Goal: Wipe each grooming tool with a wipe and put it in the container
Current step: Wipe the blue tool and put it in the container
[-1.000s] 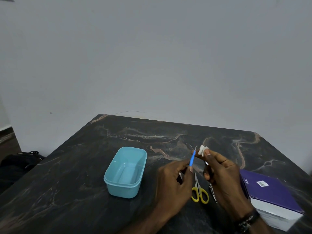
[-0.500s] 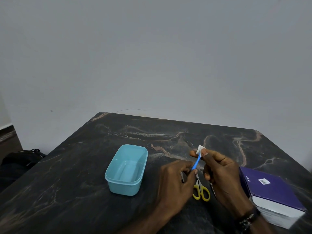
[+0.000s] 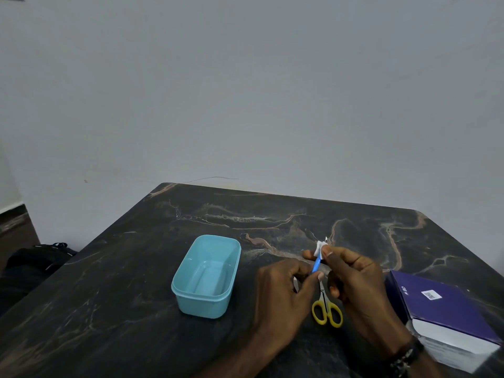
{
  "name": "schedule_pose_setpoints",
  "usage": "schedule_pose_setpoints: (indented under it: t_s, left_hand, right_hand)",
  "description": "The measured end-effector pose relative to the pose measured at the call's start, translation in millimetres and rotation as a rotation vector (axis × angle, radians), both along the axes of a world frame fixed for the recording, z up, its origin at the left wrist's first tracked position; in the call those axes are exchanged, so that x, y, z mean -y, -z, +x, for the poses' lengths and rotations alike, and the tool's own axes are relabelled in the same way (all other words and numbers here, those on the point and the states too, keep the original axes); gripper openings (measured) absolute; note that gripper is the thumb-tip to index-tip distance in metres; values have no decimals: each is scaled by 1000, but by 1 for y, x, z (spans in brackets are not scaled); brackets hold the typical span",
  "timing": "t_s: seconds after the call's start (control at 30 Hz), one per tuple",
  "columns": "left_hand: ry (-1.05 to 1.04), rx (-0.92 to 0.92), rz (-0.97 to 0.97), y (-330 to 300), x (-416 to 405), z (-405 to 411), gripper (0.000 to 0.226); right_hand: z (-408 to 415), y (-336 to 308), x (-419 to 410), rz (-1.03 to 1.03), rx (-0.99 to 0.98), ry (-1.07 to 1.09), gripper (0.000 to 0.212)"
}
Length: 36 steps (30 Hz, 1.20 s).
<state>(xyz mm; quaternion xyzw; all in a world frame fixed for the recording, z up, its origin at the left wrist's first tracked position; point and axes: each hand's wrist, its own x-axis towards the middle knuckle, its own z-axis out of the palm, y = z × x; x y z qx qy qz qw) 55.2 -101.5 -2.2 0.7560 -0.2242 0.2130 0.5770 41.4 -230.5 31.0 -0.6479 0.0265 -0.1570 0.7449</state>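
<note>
Toward the near right of the dark marbled surface (image 3: 136, 268), both hands work close together above it. The left hand (image 3: 283, 296) pinches the lower end of a thin blue-handled tool (image 3: 315, 264) between thumb and curled fingers, holding it tilted up and away. The right hand (image 3: 357, 282) has its fingers curled round a small white wipe (image 3: 319, 248), pressing it against the upper part of the tool, whose metal tip just shows beyond the wipe. Left of the hands stands a light blue container (image 3: 191, 301), open-topped, with nothing visible inside, a strip of bare surface lying between it and the left hand. Directly beneath and between the two hands lie yellow-handled scissors (image 3: 327, 313), their blades pointing away and partly hidden by the fingers. To the right, just beside the right wrist, a purple and white box (image 3: 447, 309) sits at the near right corner, closing off that side. The far half of the surface lies bare up to its back edge, which meets a plain pale wall (image 3: 245, 91); the far corners are cut off at an angle. The left edge runs diagonally toward the viewer, and beyond it, lower down, a dark bag (image 3: 35, 257) rests on the floor. A beaded bracelet (image 3: 406, 356) circles the right wrist.
</note>
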Motion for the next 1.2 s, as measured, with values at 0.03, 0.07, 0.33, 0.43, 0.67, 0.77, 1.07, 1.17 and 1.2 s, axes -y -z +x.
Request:
schedule_pose_setpoints:
  t_s: [0.03, 0.07, 0.33, 0.43, 0.67, 0.77, 1.07, 1.17, 1.2]
  left_hand:
    - [0, 2, 5, 0, 0, 0, 18]
    - [-9, 8, 9, -1, 0, 0, 19]
    - [14, 23, -41, -6, -2, -1, 10]
    - [36, 10, -4, -4, 0, -2, 17]
    - [-11, 57, -31, -2, -2, 1, 18]
    - [-21, 62, -37, -2, -1, 2, 18]
    - [-13, 80, -42, -1, 0, 1, 13]
    - [-16, 95, -81, -4, -1, 0, 11]
    - [-13, 93, -95, -4, 0, 0, 13]
  right_hand:
    - [0, 1, 0, 3, -3, -10, 19]
    - [0, 1, -1, 7, -6, -30, 20]
    - [-1, 2, 0, -14, -29, -112, 24]
    - [-1, -1, 1, 4, -14, -47, 23]
    - [-2, 1, -2, -2, -71, -118, 23]
    - [-3, -1, -3, 19, -66, -115, 20]
    - [-2, -1, -1, 0, -65, -127, 25]
    - [-1, 0, -1, 47, -68, -128, 26]
    - [0, 0, 0, 75, -67, -103, 25]
